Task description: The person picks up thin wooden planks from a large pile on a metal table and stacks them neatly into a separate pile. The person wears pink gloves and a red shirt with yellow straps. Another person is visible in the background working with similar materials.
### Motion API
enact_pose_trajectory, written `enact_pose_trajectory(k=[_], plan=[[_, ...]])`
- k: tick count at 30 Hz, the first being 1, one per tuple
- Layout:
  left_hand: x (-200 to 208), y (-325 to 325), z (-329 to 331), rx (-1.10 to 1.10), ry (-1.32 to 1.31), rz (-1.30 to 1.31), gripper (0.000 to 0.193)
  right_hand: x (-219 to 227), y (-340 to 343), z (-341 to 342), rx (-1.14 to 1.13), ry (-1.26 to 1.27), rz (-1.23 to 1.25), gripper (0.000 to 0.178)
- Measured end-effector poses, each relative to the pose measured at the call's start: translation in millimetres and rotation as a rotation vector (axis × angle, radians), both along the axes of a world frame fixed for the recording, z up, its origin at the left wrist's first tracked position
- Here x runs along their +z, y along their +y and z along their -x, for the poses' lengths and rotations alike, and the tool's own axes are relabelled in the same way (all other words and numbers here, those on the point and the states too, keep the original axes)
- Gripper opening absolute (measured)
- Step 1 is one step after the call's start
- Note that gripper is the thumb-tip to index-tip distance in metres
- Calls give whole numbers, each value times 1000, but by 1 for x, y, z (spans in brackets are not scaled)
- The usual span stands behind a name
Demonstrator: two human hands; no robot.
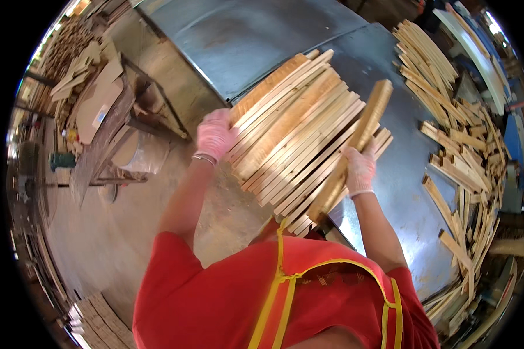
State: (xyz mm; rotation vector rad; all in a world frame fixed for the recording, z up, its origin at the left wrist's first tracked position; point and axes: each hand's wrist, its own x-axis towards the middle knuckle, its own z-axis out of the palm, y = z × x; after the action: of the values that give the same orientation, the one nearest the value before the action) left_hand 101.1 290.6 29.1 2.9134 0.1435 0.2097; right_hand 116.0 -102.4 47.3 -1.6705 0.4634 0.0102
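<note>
A row of pale wooden strips (308, 136) lies side by side on the metal table, jutting over its near edge. My left hand (215, 135), in a pale glove, is closed at the row's left side against the outermost strip; its fingertips are partly hidden. In my gloved right hand (361, 166) is a single thicker wooden strip (364, 128), held tilted above the right side of the row. That strip is slightly blurred. My right fingers wrap its right side, and their tips are out of sight.
The blue-grey metal table (244, 35) has a seam across it. At right lies a jumbled heap of wooden offcuts (468, 157), with stacked strips (428, 52) behind. A workbench (108, 110) stands on the left. Another wood stack (102, 320) is at lower left.
</note>
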Motion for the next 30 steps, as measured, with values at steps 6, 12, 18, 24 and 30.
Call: enact_pose_trajectory(k=[6,12,18,24,30], plan=[[23,18,2,193,368,-135,65,-7,44,-16,-6,74,361,88],[36,-55,43,118,84,416,14,19,35,8,-50,235,311,89],[15,-164,67,-93,471,375,45,8,43,38,81,281,186,94],[24,-239,60,-88,547,154,121,-31,-26,46,366,212,-219,102],[8,-243,78,-50,154,90,70,-36,-54,45,714,171,-324,106]])
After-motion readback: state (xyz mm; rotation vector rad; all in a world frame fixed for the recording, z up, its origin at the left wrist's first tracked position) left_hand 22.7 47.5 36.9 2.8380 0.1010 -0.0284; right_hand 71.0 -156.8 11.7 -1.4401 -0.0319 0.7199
